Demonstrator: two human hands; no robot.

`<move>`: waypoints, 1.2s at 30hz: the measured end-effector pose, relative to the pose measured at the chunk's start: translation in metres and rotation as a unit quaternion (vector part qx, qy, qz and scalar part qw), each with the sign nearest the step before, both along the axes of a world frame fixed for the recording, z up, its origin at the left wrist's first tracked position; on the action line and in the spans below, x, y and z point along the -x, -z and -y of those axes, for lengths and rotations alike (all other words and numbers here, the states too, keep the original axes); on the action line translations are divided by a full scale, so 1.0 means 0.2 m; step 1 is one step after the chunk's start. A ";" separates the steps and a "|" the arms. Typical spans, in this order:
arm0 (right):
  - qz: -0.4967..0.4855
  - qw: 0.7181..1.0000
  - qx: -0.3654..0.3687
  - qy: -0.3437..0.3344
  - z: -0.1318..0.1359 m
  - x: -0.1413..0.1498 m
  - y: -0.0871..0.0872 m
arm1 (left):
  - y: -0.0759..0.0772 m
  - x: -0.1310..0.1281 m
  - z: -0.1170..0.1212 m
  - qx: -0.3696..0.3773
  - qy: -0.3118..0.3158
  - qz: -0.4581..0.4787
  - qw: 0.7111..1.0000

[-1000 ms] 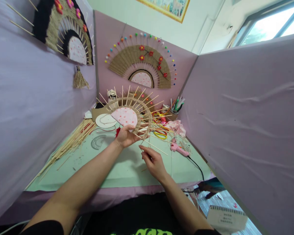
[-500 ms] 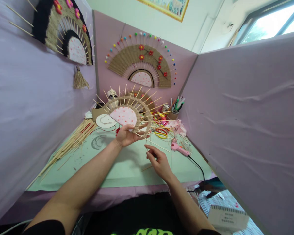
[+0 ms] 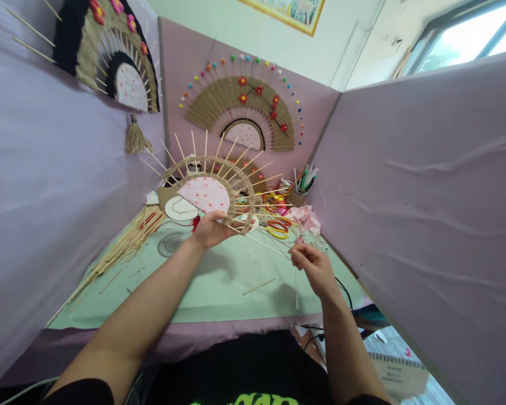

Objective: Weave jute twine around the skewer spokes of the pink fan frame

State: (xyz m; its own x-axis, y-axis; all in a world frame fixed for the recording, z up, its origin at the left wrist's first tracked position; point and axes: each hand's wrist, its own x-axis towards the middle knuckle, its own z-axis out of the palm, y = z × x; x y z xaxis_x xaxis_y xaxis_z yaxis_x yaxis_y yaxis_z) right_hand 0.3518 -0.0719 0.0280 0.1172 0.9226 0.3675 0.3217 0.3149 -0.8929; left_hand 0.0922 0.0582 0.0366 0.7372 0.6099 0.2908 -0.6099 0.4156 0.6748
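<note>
My left hand is closed on the lower part of a half-made fan, thumb on its pink spotted half-disc and fingers behind. Thin wooden sticks radiate from the fan, and a ring of woven twine crosses them. My right hand is pinched at the fan's lower right, close to the end of its lowest stick. A thin strand of twine seems to be between these fingertips, though it is hard to make out against the stick.
Bundled sticks lie left, near a printed protractor mark. One short stick rests in front. A pink glue gun is mostly behind my right hand. Scissors, pink cloth and a tool cup stand farther back.
My right hand has moved right, away from the fan's edge, drawing the strand out. My left hand has shifted the fan slightly left and up. The short stick on the table is now uncovered.
</note>
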 end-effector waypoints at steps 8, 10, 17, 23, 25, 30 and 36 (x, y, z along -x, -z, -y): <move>0.028 0.999 -0.039 0.008 0.10 0.07 -0.08 | 0.00 -0.01 0.00 -0.012 -0.043 -0.009 0.999; 0.057 0.997 -0.045 -0.003 0.12 0.10 -0.09 | -0.01 -0.01 0.00 0.002 -0.051 0.002 0.999; 0.135 0.985 -0.025 -0.108 0.13 0.26 -0.05 | -0.02 -0.02 0.02 0.025 -0.096 0.015 0.995; 0.128 0.979 0.026 -0.159 0.03 0.36 0.07 | -0.02 -0.05 0.06 0.004 -0.057 0.001 0.998; 0.130 0.976 0.035 -0.169 0.00 0.39 0.11 | -0.01 -0.07 0.06 -0.005 -0.026 -0.008 1.000; 0.146 0.973 0.038 -0.174 -0.05 0.41 0.17 | 0.04 -0.12 0.08 -0.016 0.036 -0.025 0.999; 0.132 0.987 0.052 -0.077 -0.08 0.28 0.19 | 0.04 -0.09 0.08 -0.024 0.045 -0.023 0.998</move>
